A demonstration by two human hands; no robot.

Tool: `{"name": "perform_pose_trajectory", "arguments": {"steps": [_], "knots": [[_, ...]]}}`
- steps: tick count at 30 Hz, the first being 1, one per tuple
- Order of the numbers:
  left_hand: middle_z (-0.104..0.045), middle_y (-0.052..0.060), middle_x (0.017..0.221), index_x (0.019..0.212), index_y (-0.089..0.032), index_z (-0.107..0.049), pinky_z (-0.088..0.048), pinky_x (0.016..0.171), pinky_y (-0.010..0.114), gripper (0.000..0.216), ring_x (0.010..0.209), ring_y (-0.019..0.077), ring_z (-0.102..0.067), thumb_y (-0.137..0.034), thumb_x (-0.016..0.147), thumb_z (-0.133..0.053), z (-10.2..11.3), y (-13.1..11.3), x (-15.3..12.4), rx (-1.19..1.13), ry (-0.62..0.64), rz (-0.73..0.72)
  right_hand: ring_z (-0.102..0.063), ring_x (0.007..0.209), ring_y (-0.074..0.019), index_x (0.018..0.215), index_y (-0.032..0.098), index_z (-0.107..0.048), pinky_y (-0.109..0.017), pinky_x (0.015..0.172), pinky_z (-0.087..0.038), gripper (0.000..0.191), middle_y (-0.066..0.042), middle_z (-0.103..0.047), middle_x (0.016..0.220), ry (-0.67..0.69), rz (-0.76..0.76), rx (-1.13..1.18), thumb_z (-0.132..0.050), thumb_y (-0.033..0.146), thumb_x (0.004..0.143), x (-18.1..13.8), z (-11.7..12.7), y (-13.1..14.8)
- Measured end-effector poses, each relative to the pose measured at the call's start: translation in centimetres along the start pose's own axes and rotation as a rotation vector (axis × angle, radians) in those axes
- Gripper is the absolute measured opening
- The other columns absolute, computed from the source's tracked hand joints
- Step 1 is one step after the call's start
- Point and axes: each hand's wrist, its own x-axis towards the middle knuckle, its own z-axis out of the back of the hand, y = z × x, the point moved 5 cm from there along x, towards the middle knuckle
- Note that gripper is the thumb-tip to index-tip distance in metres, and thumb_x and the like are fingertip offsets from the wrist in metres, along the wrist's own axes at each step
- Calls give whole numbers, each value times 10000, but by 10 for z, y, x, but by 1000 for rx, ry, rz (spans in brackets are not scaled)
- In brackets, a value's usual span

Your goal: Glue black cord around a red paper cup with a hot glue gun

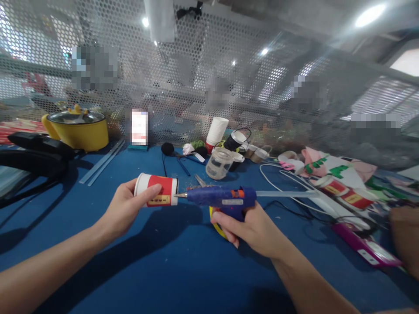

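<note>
On its side, a white paper cup (165, 185) with a red printed band is gripped by my left hand (126, 207), thumb along the band. My right hand (250, 226) is wrapped round the handle of a blue glue gun (212, 196) with a yellow trigger. The gun's metal nozzle points left and meets the cup's base edge, where a dark line shows; whether it touches cannot be made out. A long translucent glue stick (281, 194) sticks out of the gun's back. Both things are held above the blue table (157, 261).
Behind stand a clear jar (218, 163), stacked paper cups (217, 131), yarn balls (168, 148) and a lit phone (139, 126). Glue sticks (101, 163) and a yellow pot (78, 131) lie left. White cables, a power strip (330, 205) and a purple box-like item (366, 246) occupy the right.
</note>
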Motion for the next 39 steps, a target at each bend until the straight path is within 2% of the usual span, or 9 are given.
{"name": "perform_pose_trajectory", "arguments": {"steps": [6,16,21,25,29,32,36,39], "knots": [[-682,19,669,711,-156,-651,-472,593,213,124,610,128,-596,-235,627,-695,-1,0,-1,-31,-8,23,-446,361,-77,611,161,-497,-216,412,-405,248,43,-458,416,-29,6,-42,-507,352,768,0,1,0],[-675,-2,626,677,-148,-651,-468,558,163,87,573,95,-599,-205,631,-697,-4,-1,-2,-112,5,58,-437,357,-71,659,156,-512,-211,409,-401,224,52,-449,409,-48,21,-9,-503,347,776,1,1,-1],[-677,3,637,679,-151,-655,-468,565,169,94,577,101,-598,-202,618,-705,-3,-1,-1,-107,-3,51,-443,367,-76,616,159,-501,-218,415,-405,236,45,-455,407,-26,3,-22,-526,346,757,1,0,-1],[-659,-1,584,639,-155,-663,-457,532,165,116,539,98,-576,-267,627,-690,-3,-3,-1,-141,-9,35,-434,355,-75,696,152,-524,-213,401,-402,194,58,-448,391,10,22,82,-524,334,765,1,1,-1],[-662,9,580,681,-157,-695,-455,539,183,195,519,106,-564,-342,671,-637,-5,-6,-1,-132,52,-18,-393,312,-53,732,139,-532,-181,341,-331,212,68,-441,378,2,57,282,-514,345,780,5,2,-3],[-685,28,633,725,-164,-710,-460,589,213,203,571,134,-586,-345,684,-627,-5,-5,-3,-39,134,-50,-371,290,-43,725,131,-541,-168,318,-295,226,69,-438,366,-15,32,405,-523,351,777,7,3,-7],[-701,42,714,781,-186,-715,-450,666,239,211,697,171,-602,-351,708,-605,-6,-4,-5,108,249,-106,-369,279,-41,732,125,-556,-159,300,-276,240,68,-434,357,-25,-4,490,-525,359,774,10,3,-12],[-699,31,760,818,-199,-708,-445,680,244,196,721,171,-591,-327,708,-608,-7,-5,-5,197,254,-137,-345,272,-35,718,119,-564,-156,292,-263,253,70,-419,348,-40,-3,534,-532,365,766,11,3,-13]]}}
